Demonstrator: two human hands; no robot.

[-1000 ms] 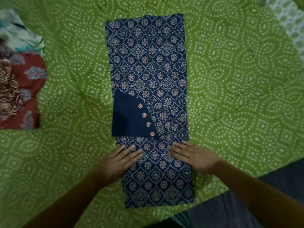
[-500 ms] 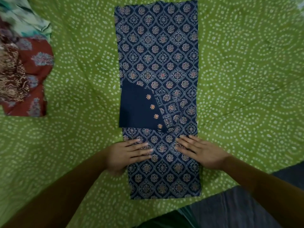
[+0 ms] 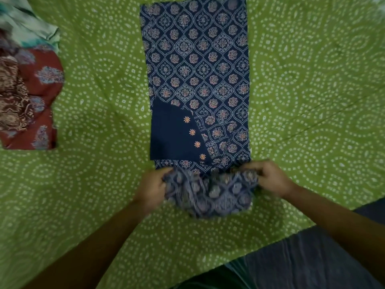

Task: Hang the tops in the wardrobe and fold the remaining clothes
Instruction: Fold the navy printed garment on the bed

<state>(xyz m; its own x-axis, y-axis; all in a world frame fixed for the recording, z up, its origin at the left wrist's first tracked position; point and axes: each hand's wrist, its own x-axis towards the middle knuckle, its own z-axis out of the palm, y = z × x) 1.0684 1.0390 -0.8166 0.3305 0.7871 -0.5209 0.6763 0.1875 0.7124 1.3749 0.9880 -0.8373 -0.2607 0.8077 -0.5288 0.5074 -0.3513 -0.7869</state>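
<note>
One navy-blue printed cotton garment [image 3: 195, 65], already narrowed to a long strip, lies flat down the middle of the green dotted bedspread [image 3: 312, 90], its length running away from me. I keep it laid out this way so the near end can be turned up over the rest in one even fold. My left hand [image 3: 151, 187] pinches the near left corner of the hem and my right hand [image 3: 270, 179] pinches the near right corner; both are clamped on cloth, fingers curled round the edge, spaced the full width of the strip so the fold comes up square. The lifted end [image 3: 210, 192] bunches between my hands, paler reverse side showing, blurred. It sits just short of the plain navy panel with small embroidered flowers [image 3: 173, 136], a turned-in part of the same garment lying on the strip's left half; four flowers counted along its slanting edge. Judging by this, the fold is only begun. Off to the left edge of the bed, well apart, a heap of other clothes [image 3: 27, 97]: at least three fabrics distinguishable, one rust-red printed, one brown patterned, one pale teal; exact count of pieces not clear. No hanger or wardrobe in view. Hands: two. Garments being worked: one.
</note>
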